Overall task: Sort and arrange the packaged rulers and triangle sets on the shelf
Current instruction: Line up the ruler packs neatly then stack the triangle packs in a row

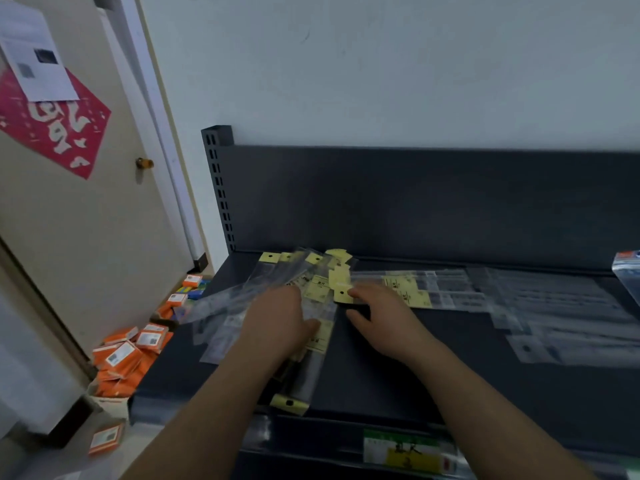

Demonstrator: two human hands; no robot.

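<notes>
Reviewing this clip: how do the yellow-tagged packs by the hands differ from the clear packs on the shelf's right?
The yellow-tagged packs carry yellow header cards; the clear packs show none. The yellow-tagged packs lie fanned at crossing angles; the clear packs lie roughly parallel. The left hand rests on the yellow-tagged packs and the right hand pinches one; the clear packs are untouched. Both lie flat on the dark shelf.

Head-height view down onto a dark metal shelf. The left hand lies flat on fanned clear ruler packets with yellow cards (print too blurred to read). The right hand pinches a yellow-topped packet. More clear sleeves lie to the right, and orange boxes litter the floor at left.
</notes>
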